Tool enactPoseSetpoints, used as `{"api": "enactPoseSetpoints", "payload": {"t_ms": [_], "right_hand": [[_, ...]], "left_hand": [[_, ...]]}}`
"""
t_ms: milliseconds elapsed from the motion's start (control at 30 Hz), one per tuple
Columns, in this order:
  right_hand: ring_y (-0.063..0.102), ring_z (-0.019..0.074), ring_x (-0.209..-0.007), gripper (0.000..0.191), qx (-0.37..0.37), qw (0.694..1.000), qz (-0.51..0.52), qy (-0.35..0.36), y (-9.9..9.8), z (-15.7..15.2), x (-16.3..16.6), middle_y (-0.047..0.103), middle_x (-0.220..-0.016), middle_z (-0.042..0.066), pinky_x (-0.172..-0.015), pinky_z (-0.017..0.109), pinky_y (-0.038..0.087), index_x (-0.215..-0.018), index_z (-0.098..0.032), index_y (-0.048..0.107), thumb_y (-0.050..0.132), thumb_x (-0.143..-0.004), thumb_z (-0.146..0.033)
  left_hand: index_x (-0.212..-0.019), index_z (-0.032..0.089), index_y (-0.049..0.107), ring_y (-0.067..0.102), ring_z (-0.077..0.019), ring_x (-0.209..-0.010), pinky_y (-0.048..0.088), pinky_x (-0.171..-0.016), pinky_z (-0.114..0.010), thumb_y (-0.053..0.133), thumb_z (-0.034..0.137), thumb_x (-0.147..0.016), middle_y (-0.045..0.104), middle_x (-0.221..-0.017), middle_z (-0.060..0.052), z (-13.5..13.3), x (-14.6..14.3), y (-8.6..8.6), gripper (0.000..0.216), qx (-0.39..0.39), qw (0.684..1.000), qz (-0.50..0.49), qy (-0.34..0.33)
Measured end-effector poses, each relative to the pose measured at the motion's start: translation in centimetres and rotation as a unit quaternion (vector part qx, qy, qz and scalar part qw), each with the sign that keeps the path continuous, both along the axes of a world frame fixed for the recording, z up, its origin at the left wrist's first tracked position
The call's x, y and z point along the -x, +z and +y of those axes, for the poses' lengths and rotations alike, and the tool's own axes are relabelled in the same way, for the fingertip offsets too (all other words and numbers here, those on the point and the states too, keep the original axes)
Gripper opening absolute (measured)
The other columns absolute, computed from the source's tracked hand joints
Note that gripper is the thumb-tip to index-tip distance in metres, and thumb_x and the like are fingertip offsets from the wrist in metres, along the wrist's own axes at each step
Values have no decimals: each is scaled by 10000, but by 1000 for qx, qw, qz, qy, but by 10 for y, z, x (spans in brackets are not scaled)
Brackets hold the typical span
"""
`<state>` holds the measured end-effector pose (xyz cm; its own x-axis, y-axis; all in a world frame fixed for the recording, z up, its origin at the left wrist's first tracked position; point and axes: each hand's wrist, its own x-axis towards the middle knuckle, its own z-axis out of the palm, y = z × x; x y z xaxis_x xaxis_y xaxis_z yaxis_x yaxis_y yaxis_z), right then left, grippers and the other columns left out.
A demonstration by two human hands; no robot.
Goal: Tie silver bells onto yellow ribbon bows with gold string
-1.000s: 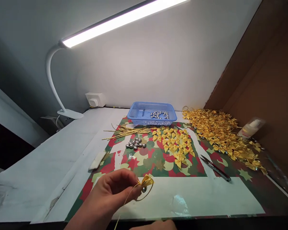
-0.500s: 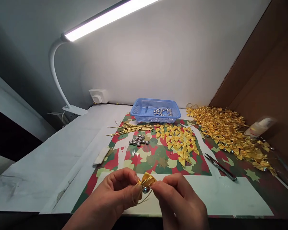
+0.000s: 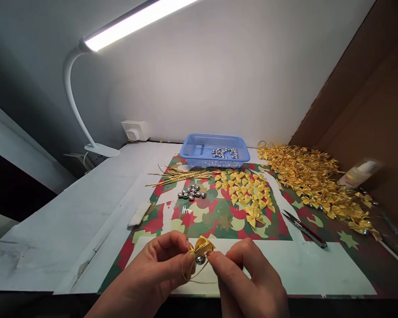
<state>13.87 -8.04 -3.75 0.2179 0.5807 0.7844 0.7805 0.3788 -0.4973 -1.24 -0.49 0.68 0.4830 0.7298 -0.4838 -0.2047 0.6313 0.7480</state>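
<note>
Pinched between the thumb and fingers of my left hand point(image 3: 164, 260) is a small yellow ribbon bow point(image 3: 204, 245). Directly below the bow hangs a shiny silver bell or bead point(image 3: 200, 259); which of the two I cannot tell. A thin gold cord point(image 3: 202, 282) runs across the bow, loops beneath the bead, and trails a loose end rightward. My right hand point(image 3: 248, 274) has its thumb and index finger closed at the bow's right edge, where a strand of cord also reaches its fingertips. The exact grip there is partly hidden.
Ahead lie silver beads point(image 3: 190, 193), gold cords point(image 3: 182, 176) and loose yellow bows point(image 3: 247, 190). A blue basket point(image 3: 215, 162) holds more beads. Tweezers or snips point(image 3: 305, 229), a heap of finished bows point(image 3: 305, 172) and a bottle point(image 3: 357, 174) are right; a folded white pad point(image 3: 139, 215) left.
Both hands hold nearly the same pose around the bow. A loose cord end now stretches out to the right below the bead. The view has shifted slightly.
</note>
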Motion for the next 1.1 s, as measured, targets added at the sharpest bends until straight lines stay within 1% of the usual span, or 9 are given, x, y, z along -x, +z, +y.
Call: {"api": "enactPoseSetpoints", "payload": {"t_ms": [100, 200, 300, 467, 600, 733, 833, 967, 1100], "right_hand": [[468, 108, -615, 217, 5, 1000, 0, 2, 1, -1, -1, 462, -713, -10, -494, 251, 328, -961, -191, 698, 586, -922, -10], [452, 101, -619, 196, 12, 1000, 13, 15, 1, -1, -2, 456, -718, -15, -510, 249, 330, -921, -168, 724, 593, -949, -25], [428, 90, -622, 189, 9, 999, 21, 25, 1, -2, -4, 444, -731, -22, -522, 228, 337, -952, -150, 747, 607, -962, -24], [437, 109, -632, 185, 6, 1000, -14, 17, 3, -2, -5, 452, -723, -15, -514, 251, 321, -946, -149, 736, 597, -958, -26], [441, 103, -630, 187, 22, 999, -17, 17, 5, -2, -6, 454, -723, -17, -528, 241, 338, -936, -162, 740, 599, -969, -43], [436, 104, -631, 174, 26, 999, -38, 21, 7, -3, -8, 461, -721, -16, -530, 244, 330, -926, -158, 727, 598, -970, -50], [431, 105, -627, 170, 27, 998, -43, 22, 6, -3, -8, 452, -730, -15, -526, 248, 319, -951, -153, 719, 588, -968, -46], [431, 106, -606, 193, 54, 998, 1, 37, 1, -2, -7, 409, -726, -21, -503, 240, 304, -948, -186, 702, 554, -979, -67], [423, 100, -590, 196, 83, 988, 91, 91, -6, 1, -4, 395, -741, -27, -512, 227, 327, -925, -210, 682, 538, -981, -90]], "left_hand": [[-692, 186, 743, 609, -95, -638, 554, -611, -163, 989, 216, -640, 750, -692, 11, 0, 0, -1, 253, -5, 1000, 5, -4], [-666, 185, 739, 586, -89, -603, 548, -595, -162, 994, 203, -625, 725, -646, 23, 0, -1, -1, 259, -9, 1000, 6, -8], [-659, 186, 745, 587, -94, -604, 554, -595, -168, 1000, 211, -613, 727, -647, 18, 0, -3, -1, 260, -10, 1000, 11, -6], [-644, 195, 744, 557, -85, -576, 547, -590, -156, 1007, 222, -597, 697, -607, 38, 0, -3, 0, 269, -16, 1000, 23, -4], [-631, 197, 738, 554, -87, -580, 543, -589, -158, 1012, 238, -587, 690, -602, 39, 0, -3, 0, 280, -19, 1000, 25, -4], [-640, 192, 749, 583, -103, -615, 547, -606, -171, 1017, 254, -576, 722, -636, 20, 1, -2, -3, 282, -23, 999, 27, -7], [-649, 187, 749, 570, -94, -601, 535, -592, -166, 1011, 235, -590, 712, -629, 26, 2, -1, -4, 273, -22, 999, 20, -16], [-661, 189, 757, 569, -92, -583, 518, -573, -170, 992, 212, -628, 716, -628, 18, 1, 0, -4, 239, 1, 999, -2, -37], [-635, 182, 759, 546, -73, -540, 472, -529, -151, 1001, 197, -614, 703, -585, 20, 2, 0, -4, 243, 29, 998, -34, -50]]}}
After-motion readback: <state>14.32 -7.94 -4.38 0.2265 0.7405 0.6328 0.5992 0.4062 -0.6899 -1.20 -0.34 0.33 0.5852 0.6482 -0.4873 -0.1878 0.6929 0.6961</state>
